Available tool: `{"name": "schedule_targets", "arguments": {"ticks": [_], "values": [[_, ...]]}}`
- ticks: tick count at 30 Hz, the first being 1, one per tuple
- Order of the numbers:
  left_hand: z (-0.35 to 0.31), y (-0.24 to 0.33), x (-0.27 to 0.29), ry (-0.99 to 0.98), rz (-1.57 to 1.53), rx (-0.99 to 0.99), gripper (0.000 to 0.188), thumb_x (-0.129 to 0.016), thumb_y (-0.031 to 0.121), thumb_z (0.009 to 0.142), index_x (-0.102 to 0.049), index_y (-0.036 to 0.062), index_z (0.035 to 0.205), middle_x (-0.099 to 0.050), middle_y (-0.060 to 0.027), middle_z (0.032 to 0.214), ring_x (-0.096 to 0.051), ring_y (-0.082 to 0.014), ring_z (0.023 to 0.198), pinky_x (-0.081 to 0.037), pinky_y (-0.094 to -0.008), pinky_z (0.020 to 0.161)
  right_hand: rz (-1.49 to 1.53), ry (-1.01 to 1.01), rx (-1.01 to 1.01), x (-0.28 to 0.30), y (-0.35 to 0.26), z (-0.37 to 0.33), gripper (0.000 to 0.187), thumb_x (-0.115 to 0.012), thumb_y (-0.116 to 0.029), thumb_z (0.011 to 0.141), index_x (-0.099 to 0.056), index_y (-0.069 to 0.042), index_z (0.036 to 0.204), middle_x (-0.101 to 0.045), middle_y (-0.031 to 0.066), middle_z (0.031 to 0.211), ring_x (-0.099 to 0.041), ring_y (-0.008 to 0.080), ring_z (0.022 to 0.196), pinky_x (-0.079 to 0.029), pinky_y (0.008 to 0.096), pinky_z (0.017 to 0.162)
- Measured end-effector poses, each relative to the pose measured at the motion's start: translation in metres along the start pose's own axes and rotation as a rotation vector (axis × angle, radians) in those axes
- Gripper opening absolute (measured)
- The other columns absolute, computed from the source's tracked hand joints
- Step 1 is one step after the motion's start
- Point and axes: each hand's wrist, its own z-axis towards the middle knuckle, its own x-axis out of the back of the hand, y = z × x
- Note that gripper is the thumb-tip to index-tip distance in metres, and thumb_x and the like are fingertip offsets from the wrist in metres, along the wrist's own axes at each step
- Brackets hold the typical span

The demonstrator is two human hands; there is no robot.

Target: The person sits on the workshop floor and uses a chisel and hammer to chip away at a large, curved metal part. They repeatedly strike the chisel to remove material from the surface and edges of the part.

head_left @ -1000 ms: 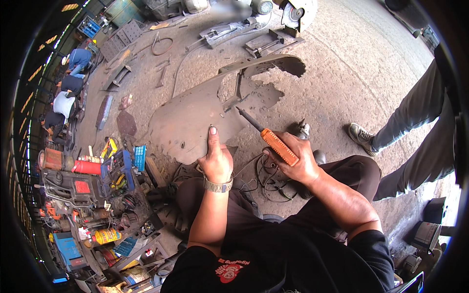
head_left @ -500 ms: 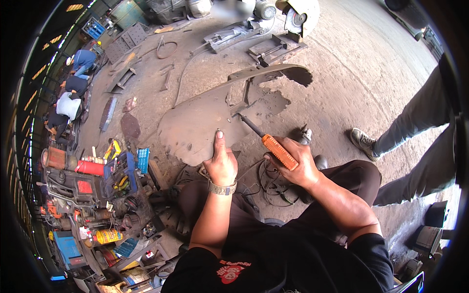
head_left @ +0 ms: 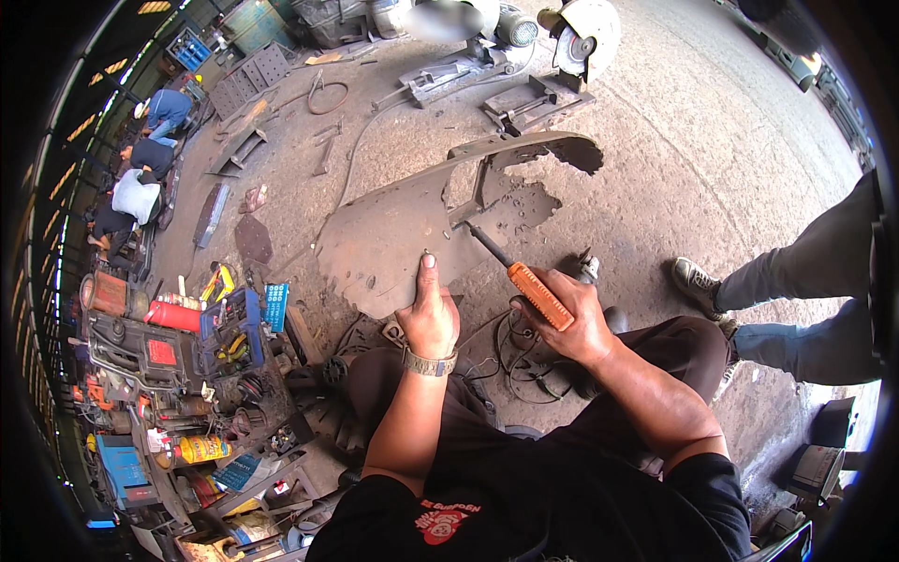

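Note:
A worn, curved sheet of brown metal (head_left: 384, 239), with ragged holes and broken edges, stands tilted in front of me. My left hand (head_left: 431, 323) grips its near edge, thumb lying on top and the other fingers hidden beneath. In my right hand (head_left: 581, 323) is an orange-handled tool (head_left: 540, 294) with a ribbed grip and a thin dark shaft. Its tip points at the sheet beside an opening; whether it touches cannot be made out. An angle grinder (head_left: 588, 269), partly hidden, lies on the floor just beyond my right hand.
Tools, cans and a blue open case (head_left: 234, 332) crowd the left side. A cut-off saw (head_left: 582, 47) stands at the back. Black cables (head_left: 524, 361) coil between my legs. Another person's legs (head_left: 805, 272) stand at right; several people crouch far left.
The view has shifted slightly, so the sheet and floor items appear a little farther right. More of the standing person's second leg shows. Both my hands keep their grips.

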Motion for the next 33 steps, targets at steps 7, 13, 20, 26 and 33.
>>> {"name": "schedule_targets", "arguments": {"ticks": [7,13,20,26,33], "values": [[-0.003,0.002,-0.001,0.022,0.022,0.016,0.04,-0.074,0.013,0.095,-0.06,-0.0083,0.127,-0.064,-0.0113,0.129,-0.06,-0.0172,0.112,-0.048,-0.0293,0.095,-0.022,-0.049,0.006,0.003,-0.004,0.001,0.04,-0.081,-0.016,0.085,-0.064,0.001,0.117,-0.07,0.0181,0.098,-0.071,0.0365,0.09,-0.057,0.0396,0.076],[-0.002,0.001,0.0,0.029,0.01,0.051,0.04,-0.074,0.013,0.095,-0.061,-0.0081,0.126,-0.065,-0.011,0.128,-0.06,-0.0164,0.11,-0.048,-0.0289,0.093,-0.041,-0.056,0.021,0.0,0.001,-0.001,0.04,-0.081,-0.017,0.085,-0.064,0.0,0.117,-0.07,0.0178,0.097,-0.071,0.037,0.09,-0.057,0.0402,0.075],[-0.002,-0.001,0.003,0.043,0.019,0.09,0.036,-0.07,0.007,0.096,-0.059,-0.0023,0.129,-0.064,-0.0087,0.125,-0.063,-0.0161,0.107,-0.053,-0.0297,0.081,-0.054,-0.056,0.036,-0.001,0.003,-0.002,0.04,-0.081,-0.017,0.085,-0.063,0.0,0.117,-0.07,0.0175,0.098,-0.071,0.0376,0.09,-0.058,0.0411,0.075],[-0.006,0.007,-0.003,0.046,0.015,0.094,0.039,-0.072,0.006,0.094,-0.058,-0.0007,0.13,-0.063,-0.0082,0.126,-0.062,-0.016,0.108,-0.052,-0.0303,0.085,-0.042,-0.052,0.05,-0.003,0.004,-0.003,0.041,-0.081,-0.017,0.085,-0.063,0.0,0.117,-0.07,0.0178,0.098,-0.071,0.0374,0.09,-0.058,0.0412,0.076],[-0.008,0.016,-0.012,0.102,0.043,0.132,0.045,-0.073,0.006,0.093,-0.055,0.0,0.134,-0.061,-0.008,0.13,-0.059,-0.0151,0.11,-0.05,-0.0284,0.087,-0.048,-0.029,-0.038,0.004,-0.007,-0.001,0.04,-0.081,-0.016,0.085,-0.064,0.0,0.118,-0.071,0.0175,0.097,-0.071,0.0367,0.09,-0.058,0.0407,0.076]]}}
